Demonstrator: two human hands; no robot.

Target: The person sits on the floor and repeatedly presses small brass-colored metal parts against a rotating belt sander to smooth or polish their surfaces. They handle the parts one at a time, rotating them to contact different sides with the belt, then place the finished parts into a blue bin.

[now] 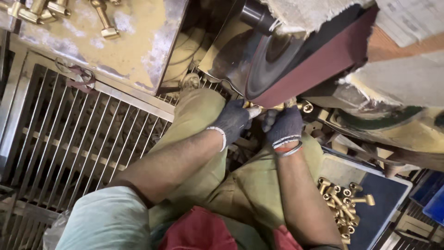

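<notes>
Both of my hands wear dark knit gloves. My left hand and my right hand are closed together on a brass fitting, holding it against the underside of a dark red sanding belt. The belt runs around a grey wheel just above my hands. Only the fitting's end shows past my right glove; the rest is hidden by my fingers. My knees in olive trousers sit right below my hands.
A tray at the lower right holds a heap of several brass fittings. More brass fittings lie on a dusty yellow table at the top left. A metal grate covers the floor at left. Blue crates stand at the right edge.
</notes>
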